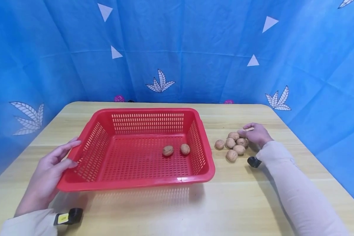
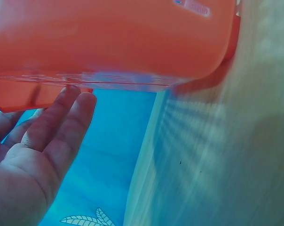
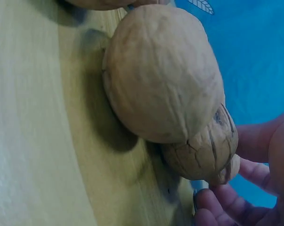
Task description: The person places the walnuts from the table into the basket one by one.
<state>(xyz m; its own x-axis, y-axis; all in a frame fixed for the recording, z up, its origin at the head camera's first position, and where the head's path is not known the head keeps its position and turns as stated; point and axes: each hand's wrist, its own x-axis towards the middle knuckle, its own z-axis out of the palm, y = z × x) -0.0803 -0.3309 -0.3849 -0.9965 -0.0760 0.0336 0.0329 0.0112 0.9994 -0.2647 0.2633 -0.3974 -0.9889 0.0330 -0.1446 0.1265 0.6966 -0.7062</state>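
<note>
**Steadying the basket, fingers at the walnuts**

Nearest the lens, lower left of the frame, my left hand (image 1: pixel 48 172) lies with straight fingers against the red basket's (image 1: pixel 135 185) rim, bracing it so it won't slide. Right of centre, my right hand (image 1: pixel 257 133) curls loosely over the walnut pile (image 1: pixel 233 144); I cannot tell whether it grips one. Two walnuts (image 1: pixel 176 149) already lie inside the basket.

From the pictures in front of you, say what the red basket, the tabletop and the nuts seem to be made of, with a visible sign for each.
Red basket: likely moulded plastic, glossy, with even slotted walls.
Tabletop: pale wood or wood-look laminate; plank lines and grain show, which one cannot be told.
Nuts: natural walnut shells, matt tan, wrinkled and veined in the right wrist view.
</note>
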